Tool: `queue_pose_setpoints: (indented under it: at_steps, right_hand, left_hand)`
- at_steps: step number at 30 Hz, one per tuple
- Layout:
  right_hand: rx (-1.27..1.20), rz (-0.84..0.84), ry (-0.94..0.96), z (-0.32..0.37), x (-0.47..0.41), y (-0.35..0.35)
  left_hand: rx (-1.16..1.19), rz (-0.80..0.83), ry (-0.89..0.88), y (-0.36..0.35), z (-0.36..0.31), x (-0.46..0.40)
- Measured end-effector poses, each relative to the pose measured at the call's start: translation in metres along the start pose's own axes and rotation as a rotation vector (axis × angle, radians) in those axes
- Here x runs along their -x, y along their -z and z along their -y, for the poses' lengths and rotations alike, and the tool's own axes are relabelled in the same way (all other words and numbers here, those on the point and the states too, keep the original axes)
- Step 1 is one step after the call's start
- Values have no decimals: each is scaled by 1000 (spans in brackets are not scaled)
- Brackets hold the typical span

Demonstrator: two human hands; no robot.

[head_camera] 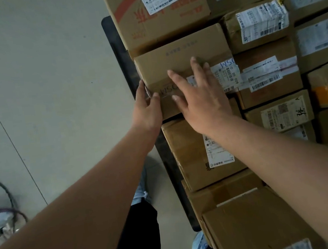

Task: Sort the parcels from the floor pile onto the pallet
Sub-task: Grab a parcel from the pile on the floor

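A brown cardboard parcel (179, 55) marked "WSC" with a white label lies on top of other boxes at the left edge of the black pallet (116, 54). My left hand (147, 108) grips its near left corner, thumb on the top and fingers down the side. My right hand (198, 93) lies flat on the parcel's top with fingers spread and straight. A larger box with a "J4-J06" label (158, 12) sits just behind it.
Several more labelled cardboard parcels (268, 75) fill the pallet to the right and in front (195, 153). Grey floor (42, 87) lies to the left, with cables and a metal object (0, 222) at the lower left. My shoes (199, 245) stand beside the pallet edge.
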State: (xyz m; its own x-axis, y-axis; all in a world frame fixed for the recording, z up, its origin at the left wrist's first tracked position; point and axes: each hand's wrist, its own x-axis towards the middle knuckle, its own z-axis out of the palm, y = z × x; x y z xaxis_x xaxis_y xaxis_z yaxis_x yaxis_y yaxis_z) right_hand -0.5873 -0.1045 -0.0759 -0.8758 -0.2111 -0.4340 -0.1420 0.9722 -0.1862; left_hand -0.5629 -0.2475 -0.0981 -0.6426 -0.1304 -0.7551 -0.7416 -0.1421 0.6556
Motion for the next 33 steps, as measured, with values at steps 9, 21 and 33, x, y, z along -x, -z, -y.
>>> queue_pose_setpoints:
  at_steps: [9, 21, 33]
  right_hand:
    - [10, -46, -77, 13, -4, 2]
    - [-24, -145, -18, 52, -110, 30]
    - [9, -94, -46, 40, -126, 28]
  left_hand:
    - [-129, 22, 19, 16, -5, -7]
    - [-8, -10, -102, 48, -101, -85]
    - [-32, -10, -121, 38, -117, -106]
